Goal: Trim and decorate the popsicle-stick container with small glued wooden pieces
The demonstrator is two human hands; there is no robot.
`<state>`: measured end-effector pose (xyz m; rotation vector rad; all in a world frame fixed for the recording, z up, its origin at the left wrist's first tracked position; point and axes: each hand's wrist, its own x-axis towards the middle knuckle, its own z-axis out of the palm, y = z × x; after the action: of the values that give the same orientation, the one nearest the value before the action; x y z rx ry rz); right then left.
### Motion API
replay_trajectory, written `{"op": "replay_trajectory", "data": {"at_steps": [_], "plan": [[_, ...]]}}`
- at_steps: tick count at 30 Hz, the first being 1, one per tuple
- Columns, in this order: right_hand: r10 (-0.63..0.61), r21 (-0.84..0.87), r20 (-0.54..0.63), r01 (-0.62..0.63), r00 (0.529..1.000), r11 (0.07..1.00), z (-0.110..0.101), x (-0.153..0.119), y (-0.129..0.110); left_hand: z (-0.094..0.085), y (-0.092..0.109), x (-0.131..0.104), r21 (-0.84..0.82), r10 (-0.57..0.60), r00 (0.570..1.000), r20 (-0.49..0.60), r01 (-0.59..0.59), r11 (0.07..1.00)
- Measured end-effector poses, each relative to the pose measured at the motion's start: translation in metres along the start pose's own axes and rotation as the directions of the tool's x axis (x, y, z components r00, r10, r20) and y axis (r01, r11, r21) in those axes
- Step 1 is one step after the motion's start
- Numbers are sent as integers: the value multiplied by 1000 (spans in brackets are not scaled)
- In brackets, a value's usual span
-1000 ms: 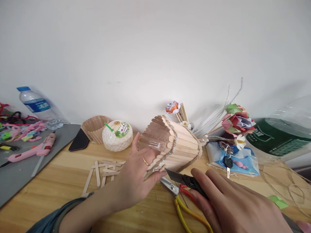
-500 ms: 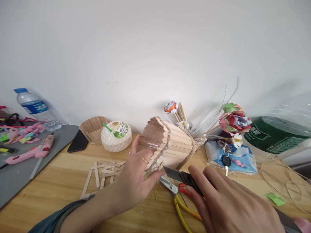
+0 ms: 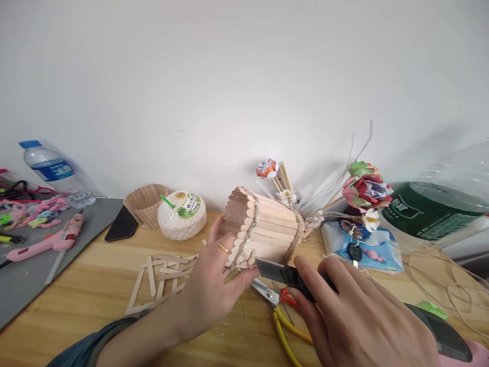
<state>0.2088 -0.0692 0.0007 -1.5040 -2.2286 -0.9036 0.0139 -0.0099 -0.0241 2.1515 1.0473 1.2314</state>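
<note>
My left hand (image 3: 214, 283) grips the rim of a basket made of wooden craft sticks (image 3: 271, 224), which lies tilted on its side with its mouth toward the left. Twine and a glittery cord run around the basket. In my right hand (image 3: 355, 311) is a black utility knife (image 3: 292, 278), its blade out and the tip at the basket's lower rim, close to my left thumb. Below the blade lie scissors (image 3: 280, 316) with yellow and red handles, partly hidden by my right hand. Loose craft sticks (image 3: 160, 275) are spread to the left of my left hand.
Behind stand a second craft-stick cup (image 3: 143, 204), a white coconut (image 3: 181, 221) with a green straw, and paper flowers (image 3: 367, 186). A pink glue gun (image 3: 46, 244) rests on a grey mat at left. A black phone (image 3: 121, 224), water bottle (image 3: 53, 171) and large green-labelled bottle (image 3: 431, 211) are around.
The basket has turned slightly, showing more of its side and twine-wrapped base. The knife has shifted a little, its handle end swinging into fuller view at the right; both hands keep their holds.
</note>
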Motion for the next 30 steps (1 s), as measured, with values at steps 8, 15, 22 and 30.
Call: {"op": "replay_trajectory", "data": {"at_steps": [8,15,22,30], "plan": [[9,-7,-77,-9,997,1000,2,-2,2,4,4,-4,-234,-190,982,3,186,954],[28,20,-92,-27,995,999,4,-5,1,3,2,-8,-240,-206,979,-8,198,950],[77,98,-174,-61,982,993,-7,-5,19,1,8,-8,-192,-166,977,131,189,963],[-109,244,-121,136,987,960,-13,2,18,3,-2,-7,-226,-172,984,42,177,958]]}}
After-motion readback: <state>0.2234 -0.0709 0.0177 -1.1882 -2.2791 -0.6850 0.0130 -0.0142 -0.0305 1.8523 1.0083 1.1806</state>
